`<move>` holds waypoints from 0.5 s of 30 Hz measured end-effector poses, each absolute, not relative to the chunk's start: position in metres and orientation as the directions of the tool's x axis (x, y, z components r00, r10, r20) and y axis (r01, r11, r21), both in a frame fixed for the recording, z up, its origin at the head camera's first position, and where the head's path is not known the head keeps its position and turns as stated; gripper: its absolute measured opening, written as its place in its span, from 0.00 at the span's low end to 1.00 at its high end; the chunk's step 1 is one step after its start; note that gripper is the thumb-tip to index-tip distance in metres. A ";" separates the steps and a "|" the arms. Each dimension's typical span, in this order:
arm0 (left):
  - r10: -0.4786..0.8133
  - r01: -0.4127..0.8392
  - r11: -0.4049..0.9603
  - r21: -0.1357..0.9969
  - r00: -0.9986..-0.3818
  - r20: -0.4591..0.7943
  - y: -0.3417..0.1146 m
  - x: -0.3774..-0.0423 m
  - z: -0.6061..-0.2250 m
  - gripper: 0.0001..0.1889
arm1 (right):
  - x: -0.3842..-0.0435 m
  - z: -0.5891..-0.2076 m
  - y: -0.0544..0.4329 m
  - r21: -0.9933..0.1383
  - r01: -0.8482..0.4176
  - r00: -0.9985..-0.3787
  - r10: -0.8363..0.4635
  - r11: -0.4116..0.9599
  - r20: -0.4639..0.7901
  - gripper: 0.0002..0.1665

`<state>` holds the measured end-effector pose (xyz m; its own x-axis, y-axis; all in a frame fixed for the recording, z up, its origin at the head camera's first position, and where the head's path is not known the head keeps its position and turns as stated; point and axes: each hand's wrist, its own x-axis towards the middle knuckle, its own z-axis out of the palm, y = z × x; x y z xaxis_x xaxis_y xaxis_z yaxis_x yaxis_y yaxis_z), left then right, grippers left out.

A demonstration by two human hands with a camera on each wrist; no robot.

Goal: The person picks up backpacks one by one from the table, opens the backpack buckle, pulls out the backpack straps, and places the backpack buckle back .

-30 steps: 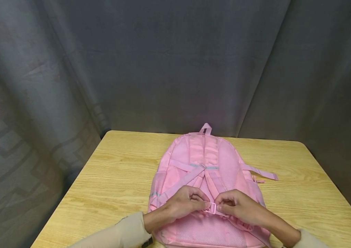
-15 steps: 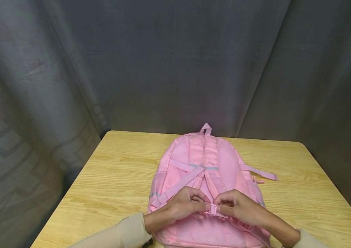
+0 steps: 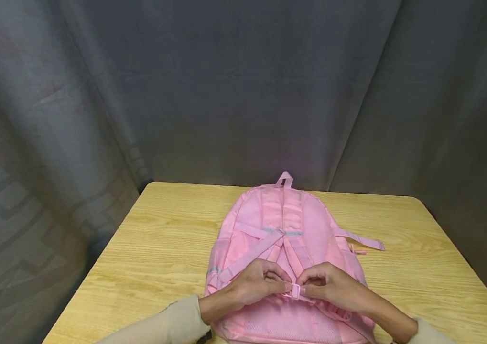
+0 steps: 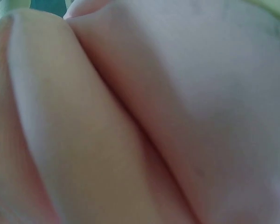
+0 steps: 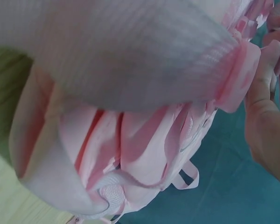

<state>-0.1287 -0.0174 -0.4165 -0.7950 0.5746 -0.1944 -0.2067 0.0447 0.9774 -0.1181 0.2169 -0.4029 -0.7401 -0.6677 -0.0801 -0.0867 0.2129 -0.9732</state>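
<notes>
A pink backpack [image 3: 316,224] lies on the table with its shoulder straps and mesh back panel facing up. Across its lower part, both hands meet at a small pink plastic buckle [image 3: 296,291]. My left hand [image 3: 258,282] pinches the buckle's left side between thumb and fingers. From the other side, my right hand [image 3: 333,286] pinches the strap right beside the buckle. In the right wrist view, pale pink webbing [image 5: 130,56] runs to the buckle, with my fingertips at its edge. Blurred fingers [image 4: 84,121] of my left hand fill the left wrist view, hiding the buckle there.
Beneath the backpack is a wood-grain table [image 3: 161,229]. One loose strap end [image 3: 368,242] juts out over the table on the right, and a carry loop [image 3: 285,179] stands up at the top. Grey curtains [image 3: 243,95] hang behind and at both sides.
Less of the buckle shows between the fingertips than a second ago, its left part now covered by my left fingertips. The hands have barely shifted, and the backpack stays in place.
</notes>
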 end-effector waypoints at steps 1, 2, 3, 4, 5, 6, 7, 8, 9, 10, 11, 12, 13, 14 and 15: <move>0.575 -0.206 0.045 0.978 -0.795 -0.194 -0.018 -0.129 -0.417 0.06 | -0.118 -0.402 0.217 -0.973 -0.079 -0.740 -0.667 0.217 -0.088 0.08; 0.577 -0.208 0.042 0.977 -0.794 -0.194 -0.018 -0.129 -0.416 0.06 | -0.118 -0.402 0.217 -0.973 -0.071 -0.740 -0.666 0.219 -0.096 0.08; 0.578 -0.209 0.040 0.977 -0.793 -0.193 -0.018 -0.129 -0.416 0.06 | -0.118 -0.402 0.218 -0.974 -0.062 -0.739 -0.665 0.220 -0.103 0.08; 0.579 -0.208 0.039 0.977 -0.792 -0.191 -0.018 -0.129 -0.416 0.06 | -0.118 -0.402 0.218 -0.974 -0.054 -0.738 -0.666 0.221 -0.110 0.08; 0.581 -0.207 0.036 0.978 -0.791 -0.189 -0.018 -0.129 -0.416 0.06 | -0.117 -0.402 0.218 -0.975 -0.047 -0.736 -0.667 0.219 -0.114 0.08; 0.583 -0.204 0.035 0.978 -0.791 -0.186 -0.018 -0.129 -0.416 0.06 | -0.117 -0.401 0.218 -0.975 -0.040 -0.735 -0.668 0.218 -0.119 0.09; 0.583 -0.203 0.034 0.979 -0.791 -0.185 -0.019 -0.129 -0.416 0.06 | -0.117 -0.401 0.219 -0.976 -0.037 -0.734 -0.669 0.216 -0.121 0.09; 0.584 -0.201 0.033 0.979 -0.791 -0.183 -0.019 -0.129 -0.416 0.06 | -0.117 -0.401 0.219 -0.976 -0.033 -0.733 -0.670 0.216 -0.123 0.09; 0.586 -0.199 0.035 0.979 -0.790 -0.181 -0.019 -0.129 -0.415 0.06 | -0.117 -0.401 0.219 -0.976 -0.033 -0.733 -0.669 0.216 -0.123 0.08; 0.587 -0.197 0.036 0.980 -0.789 -0.180 -0.019 -0.129 -0.415 0.06 | -0.117 -0.402 0.220 -0.976 -0.032 -0.732 -0.670 0.216 -0.124 0.08; 0.588 -0.194 0.036 0.980 -0.789 -0.178 -0.019 -0.128 -0.415 0.06 | -0.117 -0.402 0.220 -0.977 -0.030 -0.731 -0.671 0.212 -0.124 0.08; 0.588 -0.192 0.036 0.981 -0.789 -0.176 -0.020 -0.128 -0.415 0.06 | -0.117 -0.402 0.221 -0.977 -0.030 -0.730 -0.672 0.210 -0.122 0.08; 0.590 -0.191 0.034 0.981 -0.789 -0.174 -0.020 -0.128 -0.415 0.06 | -0.117 -0.402 0.221 -0.978 -0.028 -0.729 -0.673 0.205 -0.121 0.08; 0.592 -0.191 0.032 0.981 -0.788 -0.173 -0.020 -0.128 -0.415 0.06 | -0.117 -0.403 0.222 -0.979 -0.025 -0.728 -0.675 0.200 -0.120 0.08; 0.593 -0.192 0.031 0.981 -0.786 -0.173 -0.020 -0.128 -0.415 0.06 | -0.117 -0.403 0.222 -0.980 -0.025 -0.727 -0.677 0.196 -0.116 0.08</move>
